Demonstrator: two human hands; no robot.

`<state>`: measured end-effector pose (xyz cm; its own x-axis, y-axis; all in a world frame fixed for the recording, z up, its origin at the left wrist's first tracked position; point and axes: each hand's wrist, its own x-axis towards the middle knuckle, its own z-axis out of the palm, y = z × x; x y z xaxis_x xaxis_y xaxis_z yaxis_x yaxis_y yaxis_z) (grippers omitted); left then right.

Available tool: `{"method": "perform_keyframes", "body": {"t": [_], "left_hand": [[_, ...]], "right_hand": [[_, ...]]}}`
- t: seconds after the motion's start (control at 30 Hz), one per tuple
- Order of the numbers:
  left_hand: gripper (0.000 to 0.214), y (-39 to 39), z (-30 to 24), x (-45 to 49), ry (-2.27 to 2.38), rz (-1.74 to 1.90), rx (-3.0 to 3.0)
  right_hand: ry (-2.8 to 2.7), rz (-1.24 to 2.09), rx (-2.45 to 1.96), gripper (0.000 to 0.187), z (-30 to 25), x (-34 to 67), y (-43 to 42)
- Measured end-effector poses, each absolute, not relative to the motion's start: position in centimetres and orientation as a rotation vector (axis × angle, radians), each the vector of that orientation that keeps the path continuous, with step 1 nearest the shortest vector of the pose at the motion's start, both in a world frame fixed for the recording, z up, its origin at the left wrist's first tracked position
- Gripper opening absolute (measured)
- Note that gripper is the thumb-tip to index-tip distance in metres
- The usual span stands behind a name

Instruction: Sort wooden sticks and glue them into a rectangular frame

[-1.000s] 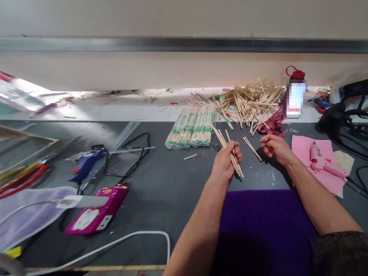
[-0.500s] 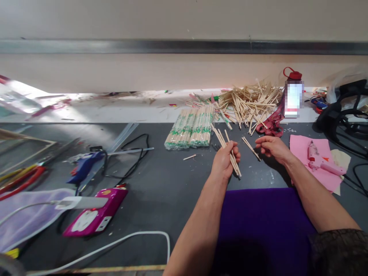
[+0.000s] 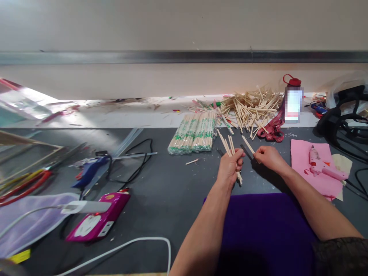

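My left hand (image 3: 230, 167) is closed round a small bundle of thin wooden sticks (image 3: 227, 145) that fan out up and to the left over the dark grey table (image 3: 161, 188). My right hand (image 3: 266, 157) sits just to its right, fingers pinched on a single stick (image 3: 247, 144) that lies slanted on the table. A loose heap of the same sticks (image 3: 253, 107) lies behind both hands. Two wrapped packs of sticks (image 3: 194, 132) lie to the left of the heap. A purple cloth (image 3: 258, 230) lies under my forearms.
A pink glue gun (image 3: 319, 163) rests on pink paper at the right. A blue glue gun (image 3: 89, 172), black cable, a magenta power strip (image 3: 97, 220) and a white cord lie at the left. A red-capped bottle (image 3: 293, 101) stands at the back.
My right hand has slid left and lower onto the lone stick beside my left hand. My left hand holds its bundle more upright. The view has tipped slightly.
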<state>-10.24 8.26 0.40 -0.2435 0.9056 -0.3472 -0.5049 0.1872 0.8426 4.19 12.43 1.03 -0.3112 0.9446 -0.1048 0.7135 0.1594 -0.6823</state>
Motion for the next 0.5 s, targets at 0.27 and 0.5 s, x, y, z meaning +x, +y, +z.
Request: {"method": "perform_keyframes", "body": {"t": [0.27,0.5], "left_hand": [[0.038,8.2,0.4,-9.3,1.167,1.445,0.459],[0.033,8.3,1.0,-9.6,1.154,1.512,0.455]], "right_hand": [[-1.698,1.486,-1.251,0.021,0.6,3.0,11.3],[-1.577,1.497,-1.171,0.028,0.2,2.0,10.6]]}}
